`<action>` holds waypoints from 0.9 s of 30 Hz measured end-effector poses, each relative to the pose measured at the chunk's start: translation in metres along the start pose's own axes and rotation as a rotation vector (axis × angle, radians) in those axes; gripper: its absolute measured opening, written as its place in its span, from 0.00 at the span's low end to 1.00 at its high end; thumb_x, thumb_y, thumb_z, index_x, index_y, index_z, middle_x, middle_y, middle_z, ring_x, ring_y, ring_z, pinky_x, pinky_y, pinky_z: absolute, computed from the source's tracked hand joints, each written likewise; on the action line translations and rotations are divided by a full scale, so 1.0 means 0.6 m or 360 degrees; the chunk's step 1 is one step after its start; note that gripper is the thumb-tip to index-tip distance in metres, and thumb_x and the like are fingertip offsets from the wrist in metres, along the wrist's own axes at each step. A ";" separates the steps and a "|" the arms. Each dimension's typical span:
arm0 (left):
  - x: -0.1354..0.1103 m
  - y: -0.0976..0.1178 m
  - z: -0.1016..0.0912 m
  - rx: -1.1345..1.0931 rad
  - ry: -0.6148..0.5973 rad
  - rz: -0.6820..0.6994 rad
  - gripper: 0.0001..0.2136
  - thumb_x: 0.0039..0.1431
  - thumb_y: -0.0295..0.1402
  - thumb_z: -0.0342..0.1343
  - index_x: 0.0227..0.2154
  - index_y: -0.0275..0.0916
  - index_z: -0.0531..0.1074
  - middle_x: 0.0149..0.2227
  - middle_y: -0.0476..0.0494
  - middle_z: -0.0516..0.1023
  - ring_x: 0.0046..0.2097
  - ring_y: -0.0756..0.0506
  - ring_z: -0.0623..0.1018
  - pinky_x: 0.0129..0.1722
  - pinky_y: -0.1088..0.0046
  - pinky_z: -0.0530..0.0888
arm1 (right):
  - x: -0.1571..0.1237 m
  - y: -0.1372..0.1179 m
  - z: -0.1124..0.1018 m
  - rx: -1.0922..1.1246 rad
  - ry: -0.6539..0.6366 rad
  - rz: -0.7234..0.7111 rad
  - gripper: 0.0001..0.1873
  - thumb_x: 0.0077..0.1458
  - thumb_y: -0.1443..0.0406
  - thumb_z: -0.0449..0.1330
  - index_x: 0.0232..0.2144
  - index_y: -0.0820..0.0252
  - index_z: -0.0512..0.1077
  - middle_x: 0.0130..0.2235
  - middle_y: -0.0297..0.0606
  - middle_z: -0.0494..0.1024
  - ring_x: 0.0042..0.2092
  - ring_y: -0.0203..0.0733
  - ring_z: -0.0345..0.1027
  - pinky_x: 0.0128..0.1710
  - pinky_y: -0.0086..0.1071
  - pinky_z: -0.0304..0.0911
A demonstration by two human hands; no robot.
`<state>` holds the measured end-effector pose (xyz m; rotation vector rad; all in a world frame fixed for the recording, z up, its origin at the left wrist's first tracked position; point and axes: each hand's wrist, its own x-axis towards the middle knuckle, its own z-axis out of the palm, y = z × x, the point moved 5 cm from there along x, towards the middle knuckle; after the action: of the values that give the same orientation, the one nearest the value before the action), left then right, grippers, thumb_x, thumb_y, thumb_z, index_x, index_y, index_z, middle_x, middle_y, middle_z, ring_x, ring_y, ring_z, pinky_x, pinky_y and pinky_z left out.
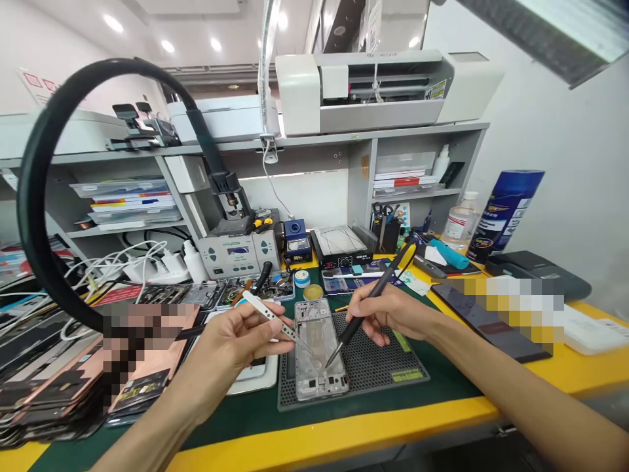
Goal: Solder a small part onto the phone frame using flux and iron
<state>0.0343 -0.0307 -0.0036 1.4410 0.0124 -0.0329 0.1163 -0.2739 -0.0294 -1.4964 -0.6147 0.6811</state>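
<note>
My left hand (pixel 236 341) pinches a pair of silver tweezers (pixel 289 332) with a row of holes along the arms. Its points reach down over a bare metal phone frame (pixel 312 328), which lies lengthwise before me. From the other side, my right hand (pixel 378 309) grips a black soldering iron (pixel 352 329) like a pen. The iron's metal tip is at the lower part of the frame, close to the tweezer points; whether they touch it I cannot tell. Under the frame is a dark perforated mat (pixel 378 357).
Stacked phone parts (pixel 59 387) fill the left side. Behind the mat stand a grey soldering station (pixel 238 255), a small round tin (pixel 313 292) and a black heating plate unit (pixel 344 249). A blue spray can (pixel 508 210) is at right. A black hose (pixel 29 183) arches at left.
</note>
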 end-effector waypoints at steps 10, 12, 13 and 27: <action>0.037 0.016 0.030 0.0301 -0.0284 0.0124 0.13 0.52 0.39 0.72 0.34 0.36 0.81 0.33 0.42 0.81 0.30 0.43 0.83 0.32 0.72 0.83 | -0.001 -0.009 0.014 0.0095 0.0139 0.0116 0.10 0.53 0.62 0.67 0.29 0.65 0.78 0.17 0.32 0.76 0.15 0.33 0.68 0.14 0.20 0.62; 0.043 0.005 0.030 0.0320 -0.0335 0.0128 0.12 0.54 0.40 0.71 0.33 0.36 0.80 0.34 0.42 0.82 0.30 0.43 0.84 0.33 0.71 0.84 | -0.002 -0.008 0.015 0.0090 0.0152 0.0134 0.09 0.53 0.63 0.67 0.29 0.66 0.79 0.17 0.34 0.76 0.15 0.33 0.69 0.14 0.21 0.62; 0.045 -0.001 0.028 0.0327 -0.0357 0.0130 0.12 0.55 0.40 0.70 0.33 0.36 0.79 0.34 0.42 0.81 0.30 0.43 0.84 0.33 0.71 0.84 | -0.004 -0.007 0.015 0.0082 0.0155 0.0141 0.08 0.52 0.63 0.67 0.29 0.66 0.79 0.17 0.34 0.76 0.16 0.34 0.69 0.14 0.21 0.63; 0.032 -0.043 0.024 0.0546 -0.0151 0.0463 0.08 0.59 0.44 0.65 0.39 0.50 0.81 0.32 0.51 0.84 0.28 0.46 0.83 0.27 0.78 0.80 | -0.025 -0.007 0.025 -0.0010 0.0280 0.0199 0.09 0.53 0.61 0.70 0.27 0.63 0.80 0.16 0.34 0.74 0.16 0.34 0.66 0.15 0.22 0.62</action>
<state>0.0527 -0.0485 -0.0278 1.7695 -0.2930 0.1421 0.0955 -0.2746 -0.0243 -1.5910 -0.3923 0.6348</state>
